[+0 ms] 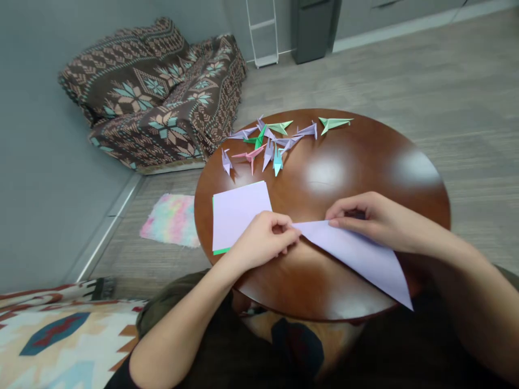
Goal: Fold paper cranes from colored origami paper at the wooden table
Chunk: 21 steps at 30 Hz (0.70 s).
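Note:
A lilac sheet of paper folded into a triangle [360, 256] lies on the round wooden table [365, 156], its long point reaching past the near right edge. My left hand [263, 240] pinches the triangle's left corner with curled fingers. My right hand [373, 216] presses its fingertips on the upper folded edge. Just left of my left hand sits a stack of square sheets [239, 213], lilac on top with green showing beneath.
Several folded paper cranes [275, 143] in lilac, green, pink and teal stand at the table's far side. A patterned brown floor cushion [158, 92] lies by the wall, a pastel fluffy mat [172, 219] on the floor, a patterned rug [52, 335] near left.

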Each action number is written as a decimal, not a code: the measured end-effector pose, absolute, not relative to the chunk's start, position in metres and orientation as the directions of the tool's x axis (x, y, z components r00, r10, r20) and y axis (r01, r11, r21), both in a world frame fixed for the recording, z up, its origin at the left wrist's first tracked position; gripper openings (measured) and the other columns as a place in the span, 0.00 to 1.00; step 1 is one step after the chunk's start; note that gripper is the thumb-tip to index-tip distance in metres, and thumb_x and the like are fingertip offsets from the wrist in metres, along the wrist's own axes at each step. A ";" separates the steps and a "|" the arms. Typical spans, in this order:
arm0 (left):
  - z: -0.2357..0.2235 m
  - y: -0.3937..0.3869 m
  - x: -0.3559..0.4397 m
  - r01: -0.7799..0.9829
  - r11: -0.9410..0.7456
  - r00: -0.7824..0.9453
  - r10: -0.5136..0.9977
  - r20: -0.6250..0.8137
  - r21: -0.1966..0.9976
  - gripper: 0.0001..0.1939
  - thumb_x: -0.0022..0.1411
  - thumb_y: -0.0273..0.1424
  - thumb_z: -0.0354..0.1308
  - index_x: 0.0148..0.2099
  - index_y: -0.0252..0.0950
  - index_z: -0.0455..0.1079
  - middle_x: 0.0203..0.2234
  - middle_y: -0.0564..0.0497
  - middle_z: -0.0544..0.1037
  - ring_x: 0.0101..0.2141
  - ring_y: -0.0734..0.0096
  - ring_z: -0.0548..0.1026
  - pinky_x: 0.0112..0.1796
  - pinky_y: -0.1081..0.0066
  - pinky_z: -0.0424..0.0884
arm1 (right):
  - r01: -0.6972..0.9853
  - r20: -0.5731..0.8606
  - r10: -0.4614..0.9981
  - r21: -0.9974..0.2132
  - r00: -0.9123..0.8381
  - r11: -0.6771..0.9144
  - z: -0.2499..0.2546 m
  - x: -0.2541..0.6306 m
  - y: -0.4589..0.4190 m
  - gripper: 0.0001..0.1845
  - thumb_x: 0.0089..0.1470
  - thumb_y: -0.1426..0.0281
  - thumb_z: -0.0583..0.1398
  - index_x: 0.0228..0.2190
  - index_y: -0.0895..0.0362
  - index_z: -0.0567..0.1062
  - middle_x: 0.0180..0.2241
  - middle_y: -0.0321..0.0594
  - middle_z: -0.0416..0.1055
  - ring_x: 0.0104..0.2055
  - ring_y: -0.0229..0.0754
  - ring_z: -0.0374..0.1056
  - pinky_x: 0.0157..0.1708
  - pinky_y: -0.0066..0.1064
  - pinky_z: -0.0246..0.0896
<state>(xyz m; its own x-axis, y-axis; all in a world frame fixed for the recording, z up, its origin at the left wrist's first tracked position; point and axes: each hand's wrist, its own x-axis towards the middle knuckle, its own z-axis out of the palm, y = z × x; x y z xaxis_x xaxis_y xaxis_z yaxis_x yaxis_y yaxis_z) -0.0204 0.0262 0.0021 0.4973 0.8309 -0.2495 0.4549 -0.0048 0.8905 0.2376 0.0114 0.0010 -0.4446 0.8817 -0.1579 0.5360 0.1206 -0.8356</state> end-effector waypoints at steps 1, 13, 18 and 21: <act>0.002 0.025 -0.022 0.511 -0.134 0.466 0.873 -0.143 0.849 0.10 0.65 0.32 0.60 0.32 0.34 0.76 0.23 0.51 0.76 0.24 0.73 0.72 0.26 0.73 0.68 | 0.563 -0.153 0.882 -0.814 -0.447 0.144 0.000 0.239 0.014 0.16 0.65 0.60 0.60 0.34 0.56 0.82 0.28 0.37 0.77 0.29 0.40 0.68 0.29 0.30 0.59; -0.032 -0.036 -0.036 0.631 -0.741 0.703 0.671 0.236 0.230 0.22 0.72 0.33 0.54 0.64 0.29 0.69 0.57 0.37 0.77 0.58 0.46 0.70 0.56 0.49 0.70 | 0.780 -0.079 0.826 -0.391 -0.558 0.489 0.004 0.218 0.038 0.12 0.62 0.75 0.59 0.36 0.54 0.84 0.37 0.41 0.84 0.40 0.48 0.78 0.42 0.38 0.62; -0.024 -0.041 -0.028 0.723 -0.677 0.658 0.735 0.164 0.137 0.22 0.73 0.34 0.54 0.63 0.28 0.70 0.57 0.36 0.76 0.58 0.45 0.70 0.53 0.49 0.70 | 0.934 0.367 0.866 0.024 -0.341 0.357 0.014 0.214 -0.026 0.12 0.68 0.69 0.59 0.42 0.62 0.82 0.50 0.54 0.81 0.52 0.61 0.74 0.50 0.50 0.58; -0.022 -0.043 -0.024 0.730 -0.678 0.665 0.733 0.146 0.083 0.23 0.73 0.34 0.53 0.64 0.26 0.69 0.54 0.37 0.77 0.55 0.46 0.71 0.51 0.50 0.69 | 0.936 0.458 0.826 0.036 -0.328 0.351 -0.004 0.212 -0.076 0.15 0.70 0.70 0.56 0.49 0.64 0.80 0.52 0.55 0.80 0.54 0.59 0.74 0.55 0.51 0.58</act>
